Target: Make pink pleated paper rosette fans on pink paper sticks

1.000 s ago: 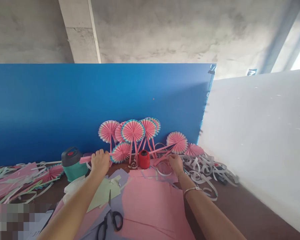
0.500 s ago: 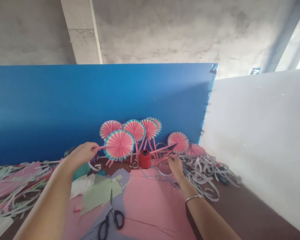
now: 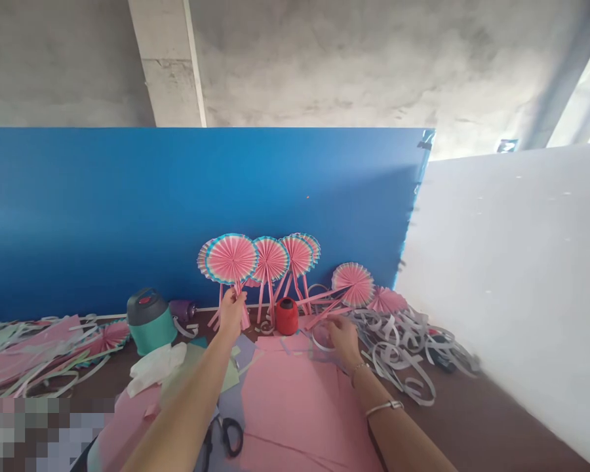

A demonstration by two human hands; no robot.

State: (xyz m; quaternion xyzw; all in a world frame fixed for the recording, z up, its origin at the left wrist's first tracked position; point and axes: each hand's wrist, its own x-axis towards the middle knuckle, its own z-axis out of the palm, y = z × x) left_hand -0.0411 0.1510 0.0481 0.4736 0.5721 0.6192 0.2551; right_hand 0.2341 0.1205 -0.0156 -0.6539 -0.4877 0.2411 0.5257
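My left hand (image 3: 233, 309) is closed around the pink handle of a round pleated paper fan (image 3: 232, 258) with a blue edge. It holds the fan upright before the blue panel. Beside it, more paper fans (image 3: 271, 259) lean against the panel on pink strip handles. My right hand (image 3: 343, 335) is low over the table, fingers bent together beside a pale ring-shaped strip (image 3: 319, 337); what the fingertips grip, if anything, is hidden. Between the hands stands a small red container with a dark top (image 3: 286, 317). Pink paper sheets (image 3: 295, 400) lie nearer me.
Black-handled scissors (image 3: 231, 437) lie on the papers, partly behind my left forearm. A teal jug with a grey lid (image 3: 151, 324) and a purple bottle (image 3: 181, 309) stand left. Curled white strips (image 3: 398, 341) heap at right. The blue panel (image 3: 128, 196) closes off the back.
My left hand has moved right, turning the fan from a sideways handle to upright. The teal jug now shows fully. My right hand has stayed nearly in place, slightly lower.
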